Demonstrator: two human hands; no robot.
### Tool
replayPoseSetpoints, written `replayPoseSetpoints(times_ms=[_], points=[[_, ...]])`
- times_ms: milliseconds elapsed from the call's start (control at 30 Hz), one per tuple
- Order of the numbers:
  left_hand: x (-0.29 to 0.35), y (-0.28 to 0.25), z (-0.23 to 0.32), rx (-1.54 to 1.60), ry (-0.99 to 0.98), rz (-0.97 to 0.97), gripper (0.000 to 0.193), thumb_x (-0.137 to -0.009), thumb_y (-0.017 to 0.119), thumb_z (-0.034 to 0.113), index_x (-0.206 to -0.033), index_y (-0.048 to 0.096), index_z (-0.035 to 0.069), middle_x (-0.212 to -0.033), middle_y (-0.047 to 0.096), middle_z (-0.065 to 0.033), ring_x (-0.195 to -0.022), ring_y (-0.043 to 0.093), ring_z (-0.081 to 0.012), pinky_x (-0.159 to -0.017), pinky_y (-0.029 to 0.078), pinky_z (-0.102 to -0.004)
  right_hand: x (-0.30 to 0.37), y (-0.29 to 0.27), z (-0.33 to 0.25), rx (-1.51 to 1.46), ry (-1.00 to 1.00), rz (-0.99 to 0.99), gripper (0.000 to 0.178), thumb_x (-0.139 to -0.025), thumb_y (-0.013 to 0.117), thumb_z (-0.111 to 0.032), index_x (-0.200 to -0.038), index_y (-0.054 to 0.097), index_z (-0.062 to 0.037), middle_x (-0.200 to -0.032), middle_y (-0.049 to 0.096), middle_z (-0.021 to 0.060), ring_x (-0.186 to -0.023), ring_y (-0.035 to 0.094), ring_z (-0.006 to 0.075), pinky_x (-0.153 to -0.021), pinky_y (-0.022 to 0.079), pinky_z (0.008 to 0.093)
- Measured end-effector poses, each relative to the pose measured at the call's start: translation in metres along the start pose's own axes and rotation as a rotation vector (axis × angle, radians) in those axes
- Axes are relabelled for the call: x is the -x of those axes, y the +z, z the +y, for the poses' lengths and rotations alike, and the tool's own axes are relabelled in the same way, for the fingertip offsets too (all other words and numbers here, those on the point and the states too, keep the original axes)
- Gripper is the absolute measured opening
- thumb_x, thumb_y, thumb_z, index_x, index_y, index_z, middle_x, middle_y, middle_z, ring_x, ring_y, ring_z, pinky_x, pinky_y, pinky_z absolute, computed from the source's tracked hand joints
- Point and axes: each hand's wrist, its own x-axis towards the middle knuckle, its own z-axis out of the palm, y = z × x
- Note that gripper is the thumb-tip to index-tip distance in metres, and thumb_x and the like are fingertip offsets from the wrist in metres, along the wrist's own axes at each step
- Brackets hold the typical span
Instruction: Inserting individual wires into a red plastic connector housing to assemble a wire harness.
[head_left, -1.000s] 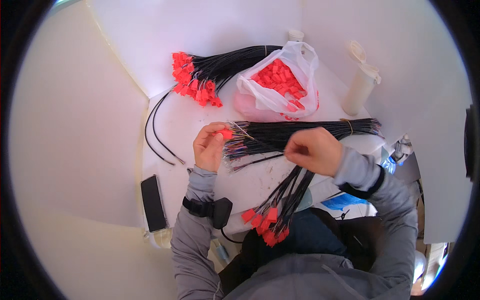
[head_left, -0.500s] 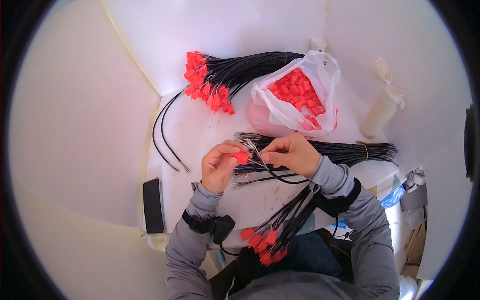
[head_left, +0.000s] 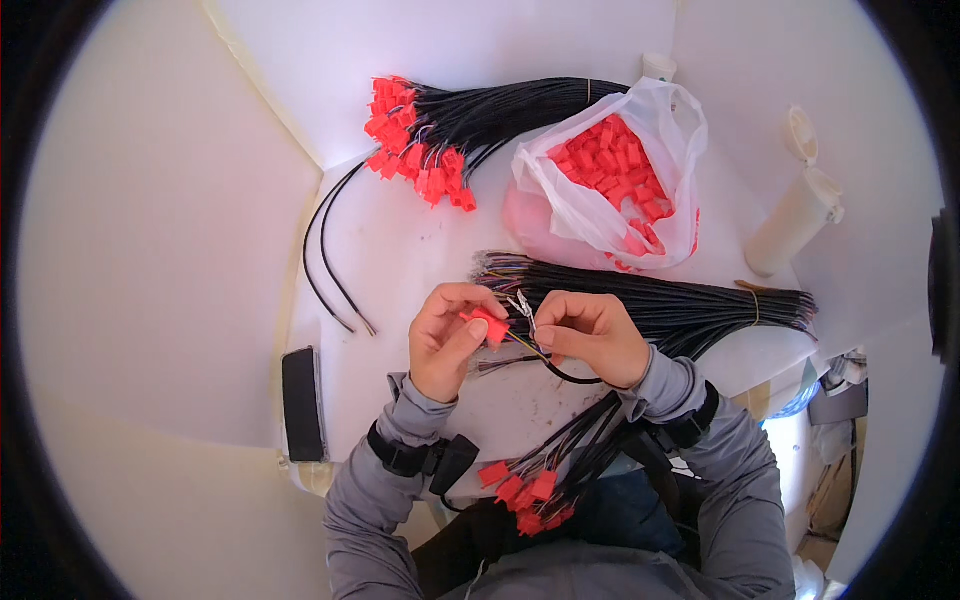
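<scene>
My left hand (head_left: 445, 345) pinches a red plastic connector housing (head_left: 488, 325) between thumb and fingers. A yellow-toned wire runs from the housing into a black cable (head_left: 572, 379). To its right, my right hand (head_left: 598, 335) has thumb and fingertips pinched on thin wires of that cable. Their bare metal terminals (head_left: 521, 304) stick up between the hands, apart from the housing. Behind both hands lies a tied bundle of black cables (head_left: 650, 298), its wire ends fanned out at the left.
A white plastic bag (head_left: 540, 215) of red housings stands behind the bundle. Another cable bundle (head_left: 510, 108) with red housings lies at the back left. Finished-looking cables (head_left: 540, 485) hang over the front edge. A phone (head_left: 303, 405) is at left, a lidded container (head_left: 790, 225) at right.
The red housing has turned in my left hand and tilts down to the right. The wire terminals in my right hand now stand up more apart from it. The whole view has shifted slightly.
</scene>
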Motion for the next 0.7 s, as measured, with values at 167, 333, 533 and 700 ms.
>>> replayPoseSetpoints(times_ms=[167,333,533,700], points=[[0.0027,-0.0014,-0.0020,0.044,-0.090,-0.004,0.013,-0.078,0.048,0.008,-0.087,0.051,-0.001,-0.087,0.051,-0.0096,-0.069,0.049,-0.0122,-0.056,0.040,-0.0227,0.0014,0.0029,0.0004,-0.023,0.043,-0.001,0.010,-0.078,0.059,-0.011,-0.080,0.056,-0.0019,-0.067,0.053,-0.0019,-0.057,0.046,0.0027,-0.050,0.038,0.0169],[0.0057,0.0020,-0.0003,-0.007,-0.191,-0.018,0.008,-0.077,0.049,0.007,-0.083,0.051,0.000,-0.084,0.047,-0.0072,-0.071,0.047,-0.0114,-0.059,0.039,-0.0227,0.0028,0.0051,0.0028,0.017,0.044,0.018,0.008,-0.078,0.060,-0.009,-0.079,0.056,-0.0020,-0.064,0.052,-0.0027,-0.055,0.044,0.0016,-0.049,0.035,0.0159],[0.0032,0.0036,-0.0038,-0.250,-0.088,-0.030,0.014,-0.069,0.060,-0.002,-0.079,0.051,0.001,-0.082,0.048,-0.0058,-0.074,0.046,-0.0118,-0.068,0.036,-0.0228,0.0029,0.0068,0.0065,0.066,0.042,0.032,0.008,-0.077,0.060,-0.008,-0.077,0.056,-0.0015,-0.062,0.051,-0.0039,-0.055,0.042,0.0001,-0.047,0.033,0.0156],[0.0036,0.0030,-0.0040,-0.283,-0.132,-0.020,0.011,-0.068,0.060,-0.003,-0.076,0.053,0.000,-0.080,0.048,-0.0055,-0.073,0.046,-0.0115,-0.066,0.036,-0.0225,0.0027,0.0073,0.0096,0.123,0.015,0.053,0.007,-0.077,0.060,-0.008,-0.076,0.056,-0.0013,-0.062,0.052,-0.0040,-0.055,0.042,-0.0003,-0.046,0.032,0.0152]])
